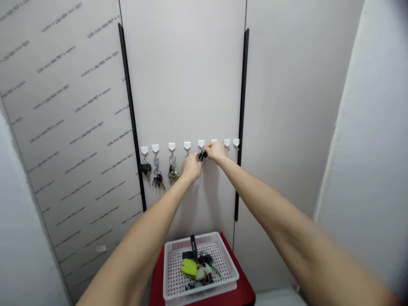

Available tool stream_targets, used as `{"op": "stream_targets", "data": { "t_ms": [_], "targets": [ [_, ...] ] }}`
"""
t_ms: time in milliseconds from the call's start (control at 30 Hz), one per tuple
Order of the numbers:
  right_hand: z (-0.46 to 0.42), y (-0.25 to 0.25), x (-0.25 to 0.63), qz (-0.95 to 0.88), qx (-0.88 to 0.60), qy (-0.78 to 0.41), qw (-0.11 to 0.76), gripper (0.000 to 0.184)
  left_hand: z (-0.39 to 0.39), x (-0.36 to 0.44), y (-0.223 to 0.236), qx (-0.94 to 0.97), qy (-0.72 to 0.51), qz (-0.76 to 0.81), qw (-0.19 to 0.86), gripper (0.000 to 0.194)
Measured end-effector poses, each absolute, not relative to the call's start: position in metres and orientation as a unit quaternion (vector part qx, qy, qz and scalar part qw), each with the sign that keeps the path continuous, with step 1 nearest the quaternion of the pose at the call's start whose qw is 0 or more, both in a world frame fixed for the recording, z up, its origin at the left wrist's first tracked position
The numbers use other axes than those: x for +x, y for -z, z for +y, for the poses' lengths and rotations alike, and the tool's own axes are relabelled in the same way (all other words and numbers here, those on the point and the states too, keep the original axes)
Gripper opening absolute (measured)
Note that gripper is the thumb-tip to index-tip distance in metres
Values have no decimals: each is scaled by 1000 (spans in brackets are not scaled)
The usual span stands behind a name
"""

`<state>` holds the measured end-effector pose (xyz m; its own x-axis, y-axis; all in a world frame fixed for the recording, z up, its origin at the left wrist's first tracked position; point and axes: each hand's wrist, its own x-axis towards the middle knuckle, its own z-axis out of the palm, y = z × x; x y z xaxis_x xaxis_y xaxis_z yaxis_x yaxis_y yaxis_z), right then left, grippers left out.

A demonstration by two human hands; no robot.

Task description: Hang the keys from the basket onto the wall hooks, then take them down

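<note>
Both my hands are raised to a row of white wall hooks. A bunch of dark keys (202,155) is just below one white hook (201,143). My right hand (216,152) pinches the bunch from the right, close under the hook. From the left, my left hand (191,166) has its fingers closed at the bunch's edge. Whether the key ring sits on the hook is too small to tell. Left of my hands hang a bunch with an olive-coloured piece (174,175), another key bunch (157,178) and a black-headed key bunch (145,168).
Below stands a white plastic basket (234,274) on a red surface (245,293). It holds a lime-green key case (189,268), a black strap (193,246) and more keys. Black strips (243,97) edge the panel. At the right are more hooks (227,143).
</note>
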<state>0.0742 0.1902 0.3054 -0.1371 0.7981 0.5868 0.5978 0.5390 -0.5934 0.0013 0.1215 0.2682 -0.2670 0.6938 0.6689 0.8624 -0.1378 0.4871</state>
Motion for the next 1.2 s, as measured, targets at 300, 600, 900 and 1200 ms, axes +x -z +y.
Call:
{"op": "stream_targets", "data": {
  "t_ms": [300,600,900,1200],
  "targets": [
    [189,-241,91,-738,-422,-129,510,27,94,-5,-200,-608,423,-671,27,38],
    [132,-42,117,-871,-377,-269,161,18,40,-1,-49,-698,243,-663,-121,26],
    [115,-24,110,-883,-333,-299,142,21,20,-26,-22,-678,187,-703,-102,30],
    [105,-29,106,-871,-350,-328,104,10,19,-20,-16,-656,204,-720,-99,31]
  ]
}}
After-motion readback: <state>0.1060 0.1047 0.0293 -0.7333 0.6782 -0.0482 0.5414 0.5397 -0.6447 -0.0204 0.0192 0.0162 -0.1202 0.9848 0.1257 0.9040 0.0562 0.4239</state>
